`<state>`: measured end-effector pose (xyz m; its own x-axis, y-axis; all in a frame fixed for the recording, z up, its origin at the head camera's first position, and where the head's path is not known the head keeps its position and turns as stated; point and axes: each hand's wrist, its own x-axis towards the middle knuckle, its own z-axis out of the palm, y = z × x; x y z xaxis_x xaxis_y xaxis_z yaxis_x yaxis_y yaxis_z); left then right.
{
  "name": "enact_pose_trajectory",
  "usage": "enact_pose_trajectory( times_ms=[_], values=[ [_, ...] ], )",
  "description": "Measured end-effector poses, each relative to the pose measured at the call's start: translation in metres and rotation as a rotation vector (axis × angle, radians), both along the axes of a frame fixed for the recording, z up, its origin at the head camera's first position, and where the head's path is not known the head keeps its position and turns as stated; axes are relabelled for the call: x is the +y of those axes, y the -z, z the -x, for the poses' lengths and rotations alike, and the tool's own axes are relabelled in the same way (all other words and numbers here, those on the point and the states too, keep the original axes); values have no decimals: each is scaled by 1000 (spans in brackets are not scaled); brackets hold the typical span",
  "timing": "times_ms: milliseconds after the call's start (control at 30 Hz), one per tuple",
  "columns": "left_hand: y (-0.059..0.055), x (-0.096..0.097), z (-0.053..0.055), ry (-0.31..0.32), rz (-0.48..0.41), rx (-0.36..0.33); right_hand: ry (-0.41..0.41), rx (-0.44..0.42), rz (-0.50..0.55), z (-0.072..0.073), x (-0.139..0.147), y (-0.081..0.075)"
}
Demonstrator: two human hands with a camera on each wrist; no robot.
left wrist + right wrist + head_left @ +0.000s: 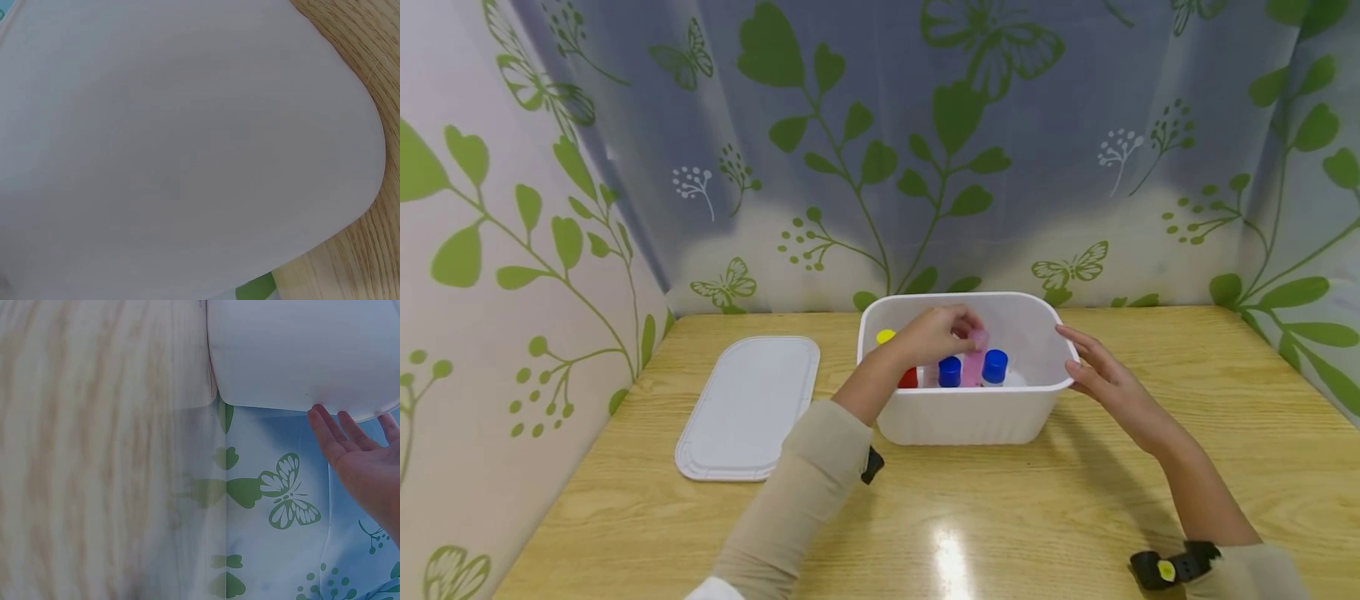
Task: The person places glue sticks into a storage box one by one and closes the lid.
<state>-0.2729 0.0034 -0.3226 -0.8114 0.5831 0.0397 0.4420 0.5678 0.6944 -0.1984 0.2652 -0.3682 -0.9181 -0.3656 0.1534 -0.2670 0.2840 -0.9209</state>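
Butterfly-and-leaf-printed fabric [842, 250] hung behind a pale wood-grain worktop [1000, 517], where a white rounded-rectangle lid [748, 408] lay left of a white plastic bin [966, 418]. Inside, among blue, red and yellow round caps [996, 365], the left hand [931, 335] pinched a translucent pink object [972, 367]; the right hand [1116, 396] touched the bin's right end, fingers extended.

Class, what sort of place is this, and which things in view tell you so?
Probably a small curtained-off work area indoors, though the wider room is out of view. The signs are a wood-grain table, leaf-and-butterfly curtains behind and beside it, and an open white bin on top.
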Motion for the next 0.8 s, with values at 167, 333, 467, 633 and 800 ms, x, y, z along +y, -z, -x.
enact_pose_trajectory(
  times_ms=[167, 333, 467, 633, 800],
  values=[
    [-1, -1, 1, 3, -12, -18, 6, 3, -6, -1, -1, -1],
    [-2, -2, 1, 9, -21, -15, 4, 6, -8, -1, -1, -2],
    [-1, -2, 2, 10, -15, 10, 6, 9, -17, -1, -1, -2],
    [-1, -2, 2, 9, 13, 62, 5, 11, -18, -1, 0, -2],
    [-3, -1, 0, 8, 46, 96, -5, 13, -10, -1, 0, -1]
  ],
)
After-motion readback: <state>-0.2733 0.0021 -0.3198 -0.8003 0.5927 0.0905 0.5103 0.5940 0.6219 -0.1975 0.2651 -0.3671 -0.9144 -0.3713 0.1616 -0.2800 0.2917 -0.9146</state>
